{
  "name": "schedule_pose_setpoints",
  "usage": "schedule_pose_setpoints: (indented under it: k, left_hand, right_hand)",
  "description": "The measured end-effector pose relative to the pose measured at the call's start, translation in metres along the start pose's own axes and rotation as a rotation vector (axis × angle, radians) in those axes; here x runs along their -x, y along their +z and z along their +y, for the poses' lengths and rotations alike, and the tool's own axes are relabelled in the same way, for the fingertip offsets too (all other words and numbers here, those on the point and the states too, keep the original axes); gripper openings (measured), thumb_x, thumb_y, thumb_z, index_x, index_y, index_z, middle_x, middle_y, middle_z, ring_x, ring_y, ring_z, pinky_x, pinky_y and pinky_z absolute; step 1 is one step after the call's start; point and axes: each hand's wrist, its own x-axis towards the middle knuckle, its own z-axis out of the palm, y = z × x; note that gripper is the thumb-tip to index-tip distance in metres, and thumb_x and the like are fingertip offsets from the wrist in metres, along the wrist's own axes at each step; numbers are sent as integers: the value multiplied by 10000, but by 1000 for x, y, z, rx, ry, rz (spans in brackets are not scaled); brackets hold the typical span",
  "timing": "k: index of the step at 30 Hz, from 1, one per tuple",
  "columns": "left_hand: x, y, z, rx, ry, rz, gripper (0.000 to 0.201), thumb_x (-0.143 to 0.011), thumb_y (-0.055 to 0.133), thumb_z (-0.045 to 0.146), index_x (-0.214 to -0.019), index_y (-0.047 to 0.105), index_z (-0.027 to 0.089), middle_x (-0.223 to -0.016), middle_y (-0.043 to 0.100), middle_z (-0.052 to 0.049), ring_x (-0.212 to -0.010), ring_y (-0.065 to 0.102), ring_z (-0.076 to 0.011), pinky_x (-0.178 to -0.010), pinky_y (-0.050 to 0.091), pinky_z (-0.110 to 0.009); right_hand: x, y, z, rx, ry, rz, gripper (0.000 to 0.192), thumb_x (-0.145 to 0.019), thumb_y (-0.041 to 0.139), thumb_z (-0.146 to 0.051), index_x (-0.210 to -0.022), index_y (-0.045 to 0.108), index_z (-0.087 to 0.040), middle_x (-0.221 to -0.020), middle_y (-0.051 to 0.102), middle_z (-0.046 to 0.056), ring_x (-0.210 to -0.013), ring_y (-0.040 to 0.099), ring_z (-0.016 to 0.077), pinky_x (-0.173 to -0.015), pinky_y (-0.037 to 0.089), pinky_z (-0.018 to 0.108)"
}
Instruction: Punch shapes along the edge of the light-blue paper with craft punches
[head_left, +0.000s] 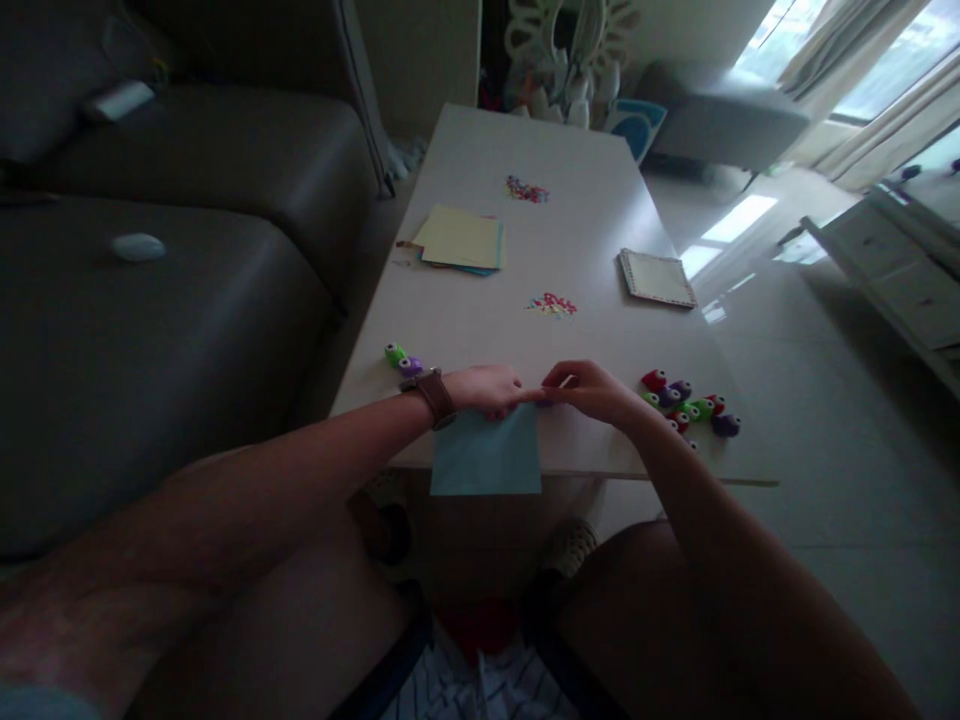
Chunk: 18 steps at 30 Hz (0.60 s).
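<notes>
A light blue sheet of paper (487, 458) lies at the near edge of the white table (480, 150) and hangs a little over it. My left hand (491, 388), with a brown watch on the wrist, presses flat on the sheet's top edge. My right hand (589, 390) meets it from the right, fingers pinched over a small dark thing at the sheet's top right corner; what it is cannot be told. A green and a purple craft punch (403, 360) sit just left of my left wrist. Several more punches (686, 402) are clustered right of my right hand.
A stack of coloured paper (461, 240) lies mid-table, with two small piles of punched confetti (551, 304) and a notebook (656, 278) to the right. A dark sofa (150, 300) runs along the left. Tiled floor lies to the right. My knees are under the table edge.
</notes>
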Motion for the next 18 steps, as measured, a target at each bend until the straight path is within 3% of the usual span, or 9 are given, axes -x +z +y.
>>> schedule_pose_setpoints:
  k: [4,8,11,14,18]
  left_hand:
    - [21,13,2,-218,122,141,410,-991,476,525,-1001,663,159,-979,738,-78,-833,647,-193,-739,453,-277]
    - [42,34,11,-449,119,254,323,-934,622,409,-1145,612,166,-1156,687,-107,-979,650,-240,-787,482,-318]
    - [55,47,20,-575,151,313,305,-924,634,346,-1156,622,150,-1214,648,-134,-1087,613,-283,-852,497,-370]
    - [60,60,23,-633,176,362,281,-940,614,337,-1168,626,173,-1307,603,-140,-1195,555,-305,-915,483,-407]
    - [58,69,20,-633,191,344,324,-932,626,342,-1210,614,176,-1300,602,-144,-1194,545,-320,-876,487,-420]
  right_hand:
    - [11,-3,5,180,-64,203,211,-801,726,-375,-913,732,-196,-891,725,69,-754,619,186,-701,483,329]
    - [12,3,3,287,-156,190,242,-759,746,-222,-1000,729,-209,-951,697,57,-827,618,189,-720,470,310]
    - [11,0,2,368,-168,265,165,-801,679,-180,-957,727,-207,-919,697,56,-815,619,191,-752,466,323]
    - [11,-11,5,480,-150,353,113,-816,653,-201,-910,713,-214,-900,699,67,-831,618,219,-787,463,355]
    - [13,-19,8,586,-113,331,161,-760,640,-163,-903,688,-221,-915,698,82,-913,606,272,-838,453,400]
